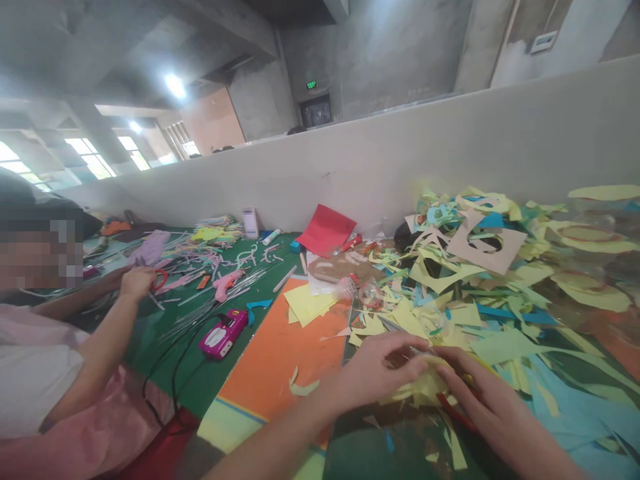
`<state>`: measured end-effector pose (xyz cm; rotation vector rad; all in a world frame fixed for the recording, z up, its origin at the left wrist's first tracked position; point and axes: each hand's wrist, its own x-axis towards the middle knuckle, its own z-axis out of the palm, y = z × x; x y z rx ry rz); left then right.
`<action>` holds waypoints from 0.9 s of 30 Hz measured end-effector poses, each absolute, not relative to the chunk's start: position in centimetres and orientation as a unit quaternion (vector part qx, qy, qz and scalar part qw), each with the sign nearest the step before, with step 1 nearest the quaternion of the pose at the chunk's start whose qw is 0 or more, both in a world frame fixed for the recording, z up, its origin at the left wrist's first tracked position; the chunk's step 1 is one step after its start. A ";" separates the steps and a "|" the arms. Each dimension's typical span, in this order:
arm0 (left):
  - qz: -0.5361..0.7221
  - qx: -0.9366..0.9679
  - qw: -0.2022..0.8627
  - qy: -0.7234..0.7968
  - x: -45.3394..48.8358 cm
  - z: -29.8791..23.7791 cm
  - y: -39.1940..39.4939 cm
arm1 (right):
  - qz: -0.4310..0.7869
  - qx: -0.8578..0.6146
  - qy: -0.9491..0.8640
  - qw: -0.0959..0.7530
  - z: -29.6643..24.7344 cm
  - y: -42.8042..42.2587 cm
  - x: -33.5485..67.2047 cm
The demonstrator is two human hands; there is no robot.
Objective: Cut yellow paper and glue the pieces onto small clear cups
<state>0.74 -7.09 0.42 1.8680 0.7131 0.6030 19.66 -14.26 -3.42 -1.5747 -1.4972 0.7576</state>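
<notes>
- Yellow paper (423,390), pale and crumpled-looking, is in both hands in the head view, above the near part of the green surface (360,460), toward its right side.
- The left hand (385,363) has its thumb and fingers closed in a curved pinch at the paper's left side; the right hand (475,383) pinches the opposite side, so the fingertips nearly meet. Something red shows beneath the right hand, too covered to name.
- Plenty is already cut: a heap of paper scraps (440,270) runs from the far edge down the surface's right side, with a beige sheet (510,247) on top that has a round opening in it. Round yellow pieces (613,299) lie by the right edge.
- Some stock looks uncut: yellow squares (310,303) rest on an orange sheet (273,353) left of the hands, and a red sheet (325,230) leans near the far edge.
- The held piece seems to be mid-handling rather than finished; its final shape is hidden by the fingers, so how much remains on it cannot be told.
- Toward the surface's left side lie a pink glue gun (227,285) and a magenta box (223,337); beyond them, a co-worker's hand (140,283) holds a red-handled tool.
</notes>
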 end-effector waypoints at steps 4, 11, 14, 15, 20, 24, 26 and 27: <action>0.244 0.778 0.490 0.308 0.7 0.5 -7.1 | 0.314 -0.613 -0.597 0.411 -3.7 -14.3 19.9; 0.235 0.770 0.504 0.312 0.7 0.4 -7.0 | 0.343 -0.611 -0.590 0.401 -3.7 -14.1 20.1; 0.236 0.744 0.533 0.327 0.8 0.6 -7.2 | 0.332 -0.618 -0.589 0.401 -3.6 -14.1 20.0; 0.238 0.727 0.551 0.334 0.9 0.6 -7.2 | 0.327 -0.622 -0.590 0.398 -3.6 -14.1 19.9; 0.253 0.632 0.644 0.350 1.4 0.1 -7.4 | 0.295 -0.637 -0.594 0.393 -4.2 -14.2 19.3; 0.264 0.603 0.668 0.348 1.7 0.0 -7.6 | 0.297 -0.646 -0.583 0.393 -4.2 -14.3 19.0; 0.263 0.599 0.666 0.359 1.8 0.1 -7.6 | 0.319 -0.646 -0.579 0.382 -4.1 -14.3 19.1; 0.262 0.600 0.662 0.365 1.8 0.1 -7.6 | 0.331 -0.643 -0.576 0.380 -4.1 -14.2 19.1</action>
